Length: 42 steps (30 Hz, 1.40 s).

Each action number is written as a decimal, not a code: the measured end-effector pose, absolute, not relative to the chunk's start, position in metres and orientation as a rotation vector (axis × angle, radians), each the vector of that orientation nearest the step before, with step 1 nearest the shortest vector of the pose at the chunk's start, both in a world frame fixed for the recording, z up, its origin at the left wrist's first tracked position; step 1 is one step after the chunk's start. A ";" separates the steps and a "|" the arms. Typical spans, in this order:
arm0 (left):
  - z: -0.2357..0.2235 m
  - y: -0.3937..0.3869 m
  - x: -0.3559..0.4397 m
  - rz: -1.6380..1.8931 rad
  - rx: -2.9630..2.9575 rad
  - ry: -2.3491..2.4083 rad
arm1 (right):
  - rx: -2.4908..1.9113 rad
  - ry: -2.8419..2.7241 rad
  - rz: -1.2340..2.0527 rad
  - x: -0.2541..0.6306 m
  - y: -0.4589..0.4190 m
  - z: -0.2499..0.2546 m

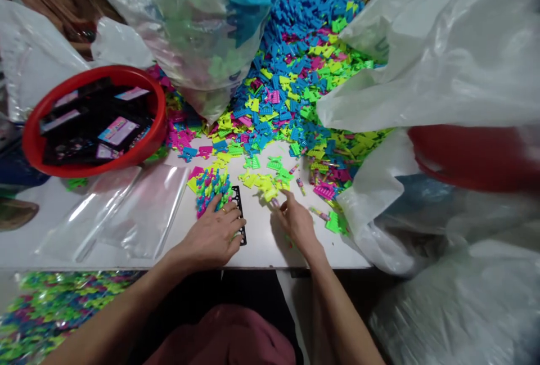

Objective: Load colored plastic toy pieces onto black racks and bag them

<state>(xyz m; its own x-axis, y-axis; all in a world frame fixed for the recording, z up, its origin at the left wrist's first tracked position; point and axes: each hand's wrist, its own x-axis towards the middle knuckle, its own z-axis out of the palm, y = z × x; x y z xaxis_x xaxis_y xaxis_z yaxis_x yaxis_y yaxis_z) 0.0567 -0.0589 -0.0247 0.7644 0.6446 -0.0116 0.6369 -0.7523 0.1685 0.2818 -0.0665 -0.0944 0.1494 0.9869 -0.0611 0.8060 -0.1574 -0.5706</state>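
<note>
My left hand [217,233], with a ring on one finger, lies flat with fingers spread over a black perforated strip [241,216] on the white table. Its fingertips reach the edge of a bunch of small pink, blue, yellow and green plastic pieces [213,188], standing close together. To the right, my right hand [296,223] pinches a bright yellow plastic piece [269,193]; motion blur hides its exact shape. Loose yellow pieces [250,179] and green pieces [275,162] lie just beyond it. Small patterned sticks [301,186] rest near its fingers.
A red basin [31,151] at left holds black printed packs [118,129]. Clear plastic sleeves [139,213] lie before it. A large heap of coloured pieces [291,72] covers the back. Plastic bags stand behind [202,33] and at right [455,61]. Another bag of pieces [63,309] sits below the table edge.
</note>
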 end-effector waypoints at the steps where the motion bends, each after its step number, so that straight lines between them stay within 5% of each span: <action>1: -0.025 -0.059 0.056 0.063 2.794 1.041 | -1.974 -1.702 0.649 0.278 -0.077 -0.095; 9: -0.022 -0.042 0.043 0.056 2.789 1.025 | -1.480 -1.156 0.991 0.231 -0.083 -0.091; 15: -0.005 -0.032 0.039 0.416 2.717 1.154 | -1.414 -1.028 1.225 0.205 -0.085 -0.120; 23: 0.001 0.038 0.036 0.707 2.649 1.425 | -1.500 -1.147 1.090 0.209 -0.077 -0.124; 30: -0.025 0.072 0.062 0.027 2.454 1.471 | -1.477 -1.352 0.852 0.187 0.027 -0.132; 42: -0.034 0.059 0.066 0.057 2.423 1.452 | -1.609 -1.652 0.694 0.197 0.016 -0.146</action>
